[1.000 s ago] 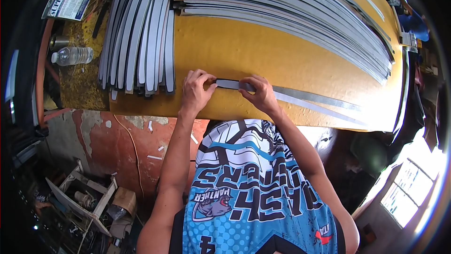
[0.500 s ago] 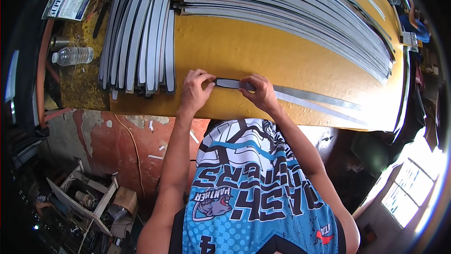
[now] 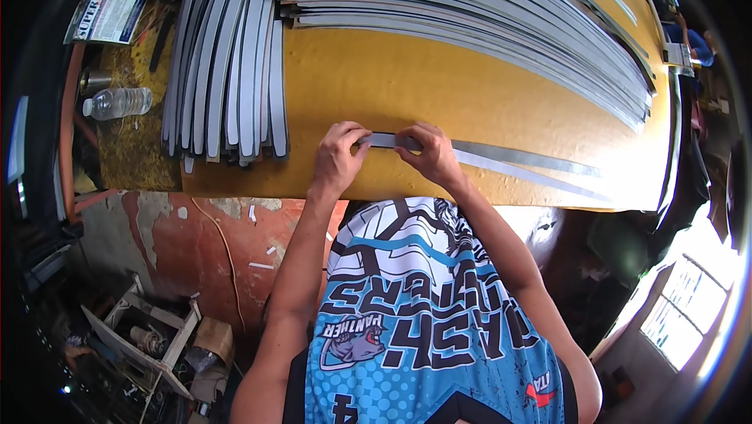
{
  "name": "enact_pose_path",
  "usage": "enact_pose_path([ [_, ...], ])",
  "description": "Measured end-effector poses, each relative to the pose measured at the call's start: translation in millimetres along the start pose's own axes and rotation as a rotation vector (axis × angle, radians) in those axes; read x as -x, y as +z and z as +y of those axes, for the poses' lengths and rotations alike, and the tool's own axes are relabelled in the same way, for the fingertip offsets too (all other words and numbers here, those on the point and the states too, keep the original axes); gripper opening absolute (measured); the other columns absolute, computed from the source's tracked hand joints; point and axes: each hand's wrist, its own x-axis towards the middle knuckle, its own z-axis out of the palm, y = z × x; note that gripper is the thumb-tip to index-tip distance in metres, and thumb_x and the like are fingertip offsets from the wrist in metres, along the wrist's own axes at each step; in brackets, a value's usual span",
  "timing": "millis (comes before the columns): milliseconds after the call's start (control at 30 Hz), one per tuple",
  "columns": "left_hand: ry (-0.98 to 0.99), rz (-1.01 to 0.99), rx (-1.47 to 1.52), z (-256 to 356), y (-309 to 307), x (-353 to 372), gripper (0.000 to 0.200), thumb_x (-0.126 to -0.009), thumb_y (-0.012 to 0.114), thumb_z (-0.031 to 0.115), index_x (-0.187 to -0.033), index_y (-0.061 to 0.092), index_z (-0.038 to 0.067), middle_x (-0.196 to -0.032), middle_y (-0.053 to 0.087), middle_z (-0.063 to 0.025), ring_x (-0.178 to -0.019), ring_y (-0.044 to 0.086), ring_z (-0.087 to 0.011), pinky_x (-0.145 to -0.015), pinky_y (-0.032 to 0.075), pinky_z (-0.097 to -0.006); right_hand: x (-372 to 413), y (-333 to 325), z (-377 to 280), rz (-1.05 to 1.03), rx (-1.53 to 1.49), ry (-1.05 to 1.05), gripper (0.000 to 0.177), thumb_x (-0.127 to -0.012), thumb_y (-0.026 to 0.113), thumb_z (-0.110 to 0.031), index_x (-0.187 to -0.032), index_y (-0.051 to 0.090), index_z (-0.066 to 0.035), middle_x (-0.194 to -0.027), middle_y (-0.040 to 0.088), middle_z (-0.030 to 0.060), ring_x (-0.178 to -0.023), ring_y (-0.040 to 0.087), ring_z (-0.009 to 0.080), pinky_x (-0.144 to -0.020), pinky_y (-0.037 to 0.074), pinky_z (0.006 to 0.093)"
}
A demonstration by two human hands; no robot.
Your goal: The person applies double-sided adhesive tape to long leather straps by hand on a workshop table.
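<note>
head view: a narrow pale strip [image 3: 533, 179] and a smooth grey strip [image 3: 525, 157] fan apart right of the fingers, on the yellow counter [image 3: 368, 71]. curved stacks [image 3: 470, 28] lie beyond and left of the fingers, a clear bottle [image 3: 121, 103] farther left. left fingers [image 3: 352, 132] and right fingers [image 3: 421, 134] pinch the strips, overlapped between them.

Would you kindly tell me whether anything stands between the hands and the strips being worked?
Nothing visible does: the left hand pinches one end of the strips and the right hand holds them nearby.
</note>
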Motion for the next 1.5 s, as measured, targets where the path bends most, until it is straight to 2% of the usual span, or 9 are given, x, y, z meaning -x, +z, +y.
enact_pose_path([
  [367,0.040,0.038,-0.023,-3,6,2,0.012,-0.081,0.073,0.002,-0.092,0.073,0.000,-0.098,0.067,-0.0108,-0.092,0.065,-0.0296,-0.081,0.053,-0.0396,0,-2,-8,-0.014,0.062,0.008,0.018,-0.077,0.078,-0.013,-0.091,0.068,-0.009,-0.087,0.067,0.0080,-0.082,0.065,0.0303,-0.075,0.051,0.0412],
  [633,0.033,0.060,-0.035,9,19,2,0.010,-0.082,0.072,0.001,-0.092,0.073,0.000,-0.098,0.066,-0.0112,-0.093,0.064,-0.0301,-0.082,0.053,-0.0397,7,-30,-17,-0.164,0.256,0.027,0.034,-0.079,0.079,-0.022,-0.110,0.069,-0.011,-0.091,0.069,0.0112,-0.087,0.068,0.0337,-0.076,0.054,0.0438],
  [833,0.004,0.043,-0.052,6,16,2,0.010,-0.082,0.071,0.000,-0.091,0.074,0.000,-0.098,0.066,-0.0113,-0.095,0.063,-0.0312,-0.083,0.052,-0.0403,9,-49,-17,-0.242,0.358,0.115,0.036,-0.081,0.078,-0.027,-0.114,0.070,-0.015,-0.092,0.072,0.0124,-0.083,0.070,0.0334,-0.073,0.055,0.0441],
  [1000,-0.013,0.063,-0.088,11,15,2,0.011,-0.081,0.070,-0.001,-0.091,0.073,0.001,-0.097,0.066,-0.0109,-0.092,0.063,-0.0311,-0.081,0.052,-0.0410,30,-79,3,-0.152,0.207,0.125,0.030,-0.083,0.078,-0.025,-0.110,0.071,-0.014,-0.093,0.072,0.0096,-0.082,0.069,0.0317,-0.072,0.055,0.0417],
  [1100,-0.026,0.054,-0.088,22,23,1,0.013,-0.081,0.070,-0.002,-0.093,0.073,0.001,-0.098,0.065,-0.0111,-0.093,0.062,-0.0313,-0.081,0.052,-0.0413,43,-96,13,-0.057,0.165,0.131,0.023,-0.081,0.080,-0.019,-0.100,0.070,-0.011,-0.087,0.067,0.0089,-0.078,0.066,0.0316,-0.070,0.053,0.0430],
  [1233,-0.020,0.041,-0.092,21,22,1,0.017,-0.080,0.069,-0.004,-0.096,0.073,0.002,-0.099,0.063,-0.0112,-0.095,0.061,-0.0312,-0.081,0.052,-0.0413,50,-91,19,-0.029,0.185,0.129,0.022,-0.080,0.081,-0.018,-0.097,0.070,-0.011,-0.088,0.064,0.0083,-0.080,0.065,0.0313,-0.071,0.053,0.0429],
  [1300,-0.013,0.037,-0.084,17,24,2,0.018,-0.080,0.069,-0.005,-0.096,0.073,0.002,-0.099,0.062,-0.0111,-0.094,0.060,-0.0311,-0.081,0.051,-0.0413,53,-88,26,0.027,0.229,0.042,0.023,-0.077,0.082,-0.016,-0.097,0.070,-0.011,-0.090,0.063,0.0077,-0.083,0.065,0.0298,-0.072,0.053,0.0420],
  [1333,-0.008,0.040,-0.083,31,40,1,0.018,-0.080,0.069,-0.005,-0.096,0.074,0.003,-0.098,0.061,-0.0110,-0.094,0.060,-0.0311,-0.081,0.051,-0.0412,63,-104,40,0.032,0.228,0.045,0.023,-0.077,0.082,-0.016,-0.097,0.070,-0.011,-0.090,0.063,0.0077,-0.083,0.065,0.0298,-0.072,0.053,0.0420],
  [1500,0.007,0.035,-0.073,30,33,-1,0.018,-0.080,0.068,-0.005,-0.095,0.073,0.002,-0.097,0.061,-0.0108,-0.093,0.060,-0.0308,-0.080,0.051,-0.0411,63,-96,47,0.067,0.279,-0.007,0.024,-0.077,0.082,-0.017,-0.097,0.071,-0.011,-0.095,0.061,0.0068,-0.087,0.063,0.0264,-0.077,0.053,0.0408],
])
